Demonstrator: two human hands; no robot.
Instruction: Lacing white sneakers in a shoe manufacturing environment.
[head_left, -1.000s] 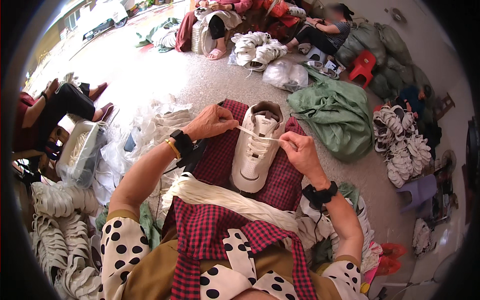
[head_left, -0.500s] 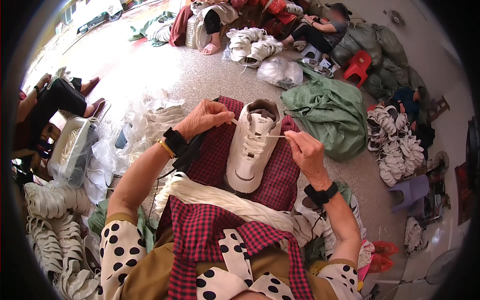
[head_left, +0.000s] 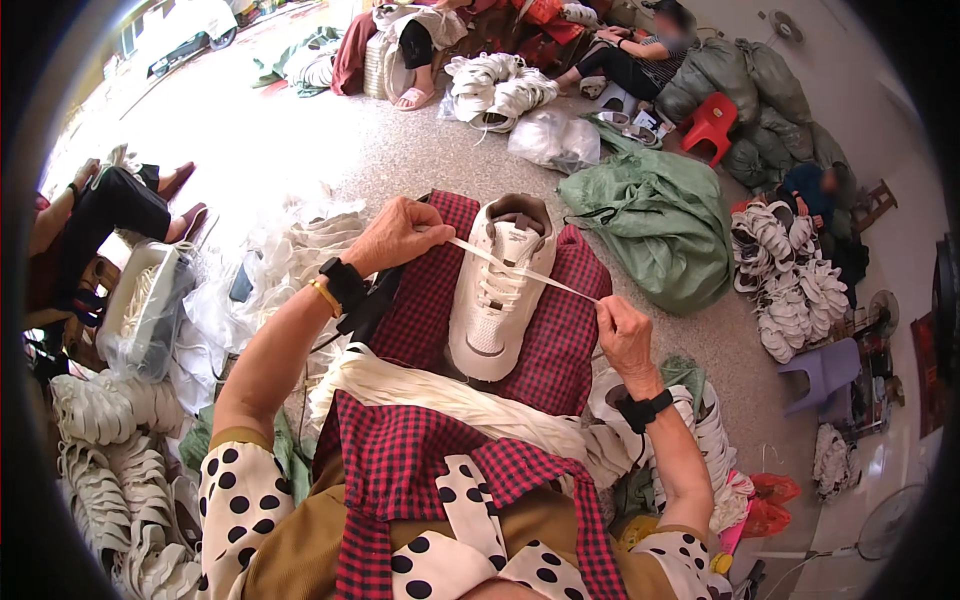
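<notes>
cream-white, with a grey-brown collar lining, the shoe (head_left: pixel 483 330) lies lace side up on the red-and-black checked apron (head_left: pixel 560 365), and we take it as our landmark. to the left of the shoe, near its collar, the left hand (head_left: pixel 397 238) has its fingertips pinched closed on a pale lace (head_left: pixel 572 289); to the right of the shoe, lower toward its toe end, the right hand (head_left: pixel 627 333) has its fingers curled tight round the lace too. between the hands the lace looks taut, slanting across the upper front of the shoe; we cannot tell whether it is one strand or two ends meeting there. as for progress, we see several rows of lace already crossing the shoe below that stretch, so we judge the lower lacing done. we see no knot or bow by the tongue (head_left: pixel 516 238), so we judge the upper part of the lacing and any finishing left to do; whether holes there are unfilled is too small for us to tell. just beyond the toe of the shoe lies a bundle of loose laces (head_left: pixel 450 400). off to the right of the shoe sits a green sack (head_left: pixel 655 230), and farther right, well apart from it, a pile of pale shoes (head_left: pixel 795 285).
</notes>
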